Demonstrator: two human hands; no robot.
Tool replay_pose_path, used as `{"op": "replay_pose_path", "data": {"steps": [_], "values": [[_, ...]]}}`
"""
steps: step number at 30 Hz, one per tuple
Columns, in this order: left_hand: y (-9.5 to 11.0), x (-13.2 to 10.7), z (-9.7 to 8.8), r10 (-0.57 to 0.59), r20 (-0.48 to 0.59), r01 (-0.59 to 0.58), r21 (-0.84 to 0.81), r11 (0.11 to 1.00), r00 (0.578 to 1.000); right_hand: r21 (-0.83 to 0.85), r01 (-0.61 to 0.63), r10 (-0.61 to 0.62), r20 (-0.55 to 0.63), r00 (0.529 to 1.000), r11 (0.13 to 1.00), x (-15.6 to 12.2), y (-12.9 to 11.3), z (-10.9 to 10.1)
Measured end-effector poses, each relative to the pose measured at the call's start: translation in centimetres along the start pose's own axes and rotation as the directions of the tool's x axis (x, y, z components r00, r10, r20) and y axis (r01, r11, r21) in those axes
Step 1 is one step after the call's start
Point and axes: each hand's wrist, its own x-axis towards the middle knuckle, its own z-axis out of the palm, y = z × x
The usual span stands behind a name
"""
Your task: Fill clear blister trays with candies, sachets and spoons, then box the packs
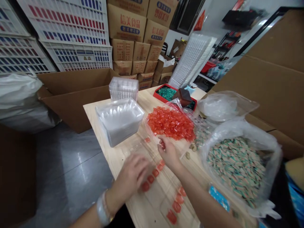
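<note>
- Got red pieces [162, 144] pinched in the fingertips of the right hand [169, 155], right by the near edge of the red pile [169, 123]. Can't tell the exact count.
- With the left hand [133, 168], fingers half-curled and pretty blurry, close beside the left row [155, 173]. Can't make out any grip there, honestly.
- For a neat job, stick to small pinches over fistfuls and set down one piece at a time.
- Match the spacing between the left row and the right row [176, 206]: single file, nearly edge to edge.
- Probably worth steadying the clear tray [161, 202] with the left hand, to avoid any skating on the worktop [146, 96].
- Watch the right forearm [198, 193], just beside the right row. Easy to nudge something, I'd-bet-money territory.
- Don't forget the lone piece [147, 139], left of the right hand's fingertips.
</note>
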Motion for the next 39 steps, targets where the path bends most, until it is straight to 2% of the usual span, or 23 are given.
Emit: {"op": "replay_pose_path", "data": {"steps": [1, 2, 4, 6, 7, 9, 12, 16, 18, 20, 21, 22, 24, 26, 28, 30, 33, 36, 38, 39], "values": [[0.7, -0.8, -0.1, 0.035, 0.117, -0.03, -0.052, 0.998, 0.993, 0.234, -0.11, 0.113, 0.001, 0.994, 0.966, -1.0, 0.3, -0.4], [1.3, -1.4, 0.0, 0.052, 0.221, -0.032, -0.092, 0.995, 0.974, 0.441, -0.21, 0.205, 0.06, 0.977, 0.873, -2.0, 0.5, -0.8], [2.0, -2.3, 0.3, 0.011, 0.339, 0.025, -0.101, 0.995, 0.941, 0.718, -0.354, 0.264, 0.24, 0.934, 0.599, -3.9, 0.4, -1.6], [2.4, -2.5, 0.9, -0.066, 0.362, 0.09, -0.051, 0.995, 0.93, 0.831, -0.415, 0.242, 0.344, 0.907, 0.372, -5.3, -0.1, -2.3], [2.5, -2.4, 1.2, -0.093, 0.364, 0.109, -0.024, 0.994, 0.927, 0.855, -0.421, 0.241, 0.359, 0.902, 0.304, -5.8, -0.4, -2.6], [2.6, -2.2, 1.6, -0.132, 0.36, 0.135, 0.017, 0.991, 0.923, 0.875, -0.413, 0.253, 0.352, 0.901, 0.253, -6.4, -1.0, -3.1], [3.0, -2.1, 1.9, -0.172, 0.341, 0.162, 0.056, 0.985, 0.924, 0.871, -0.36, 0.28, 0.273, 0.92, 0.335, -6.7, -1.0, -3.1], [3.4, -2.4, 1.6, -0.217, 0.286, 0.208, 0.061, 0.976, 0.933, 0.786, -0.222, 0.275, 0.068, 0.959, 0.578, -7.6, 0.0, -2.8], [3.7, -2.1, 1.2, -0.217, 0.214, 0.228, -0.029, 0.973, 0.952, 0.72, -0.157, 0.251, -0.024, 0.968, 0.676, -8.3, 0.2, -3.0], [4.1, -1.0, 1.1, -0.237, 0.11, 0.258, -0.249, 0.934, 0.965, 0.663, -0.108, 0.23, -0.099, 0.968, 0.741, -8.8, -0.1, -3.3], [4.5, -0.1, 1.0, -0.273, 0.091, 0.286, -0.405, 0.868, 0.958, 0.632, -0.073, 0.207, -0.14, 0.968, 0.771, -9.0, -0.5, -3.4], [5.1, 1.1, 1.1, -0.314, 0.113, 0.321, -0.564, 0.761, 0.943, 0.592, -0.025, 0.174, -0.195, 0.965, 0.805, -9.1, -1.0, -3.4], [6.6, 3.5, 1.2, -0.359, 0.248, 0.402, -0.791, 0.461, 0.9, 0.466, 0.087, 0.077, -0.322, 0.943, 0.881, -9.0, -2.0, -3.3], [8.0, 5.4, 1.3, -0.334, 0.371, 0.45, -0.87, 0.201, 0.866, 0.323, 0.123, 0.035, -0.443, 0.896, 0.938, -9.0, -2.8, -3.2], [8.8, 6.4, 1.4, -0.313, 0.408, 0.453, -0.887, 0.085, 0.858, 0.226, 0.092, 0.035, -0.505, 0.862, 0.97, -9.0, -3.2, -3.4], [8.7, 6.7, 1.5, -0.32, 0.4, 0.449, -0.889, 0.093, 0.859, 0.194, 0.076, 0.03, -0.493, 0.869, 0.978, -9.1, -3.4, -3.8], [7.8, 6.4, 1.5, -0.356, 0.321, 0.426, -0.862, 0.273, 0.878, 0.317, 0.049, 0.078, -0.377, 0.923, 0.947, -9.1, -3.4, -4.9], [7.6, 5.9, 1.1, -0.344, 0.223, 0.371, -0.806, 0.462, 0.912, 0.572, -0.079, 0.237, -0.207, 0.949, 0.816, -9.1, -3.4, -5.6], [7.9, 5.5, 0.8, -0.326, 0.202, 0.35, -0.789, 0.504, 0.924, 0.657, -0.141, 0.292, -0.127, 0.948, 0.741, -9.2, -3.4, -5.8], [8.1, 5.3, 0.7, -0.323, 0.204, 0.35, -0.792, 0.5, 0.924, 0.659, -0.151, 0.296, -0.114, 0.948, 0.737, -9.4, -3.3, -5.9]]}}
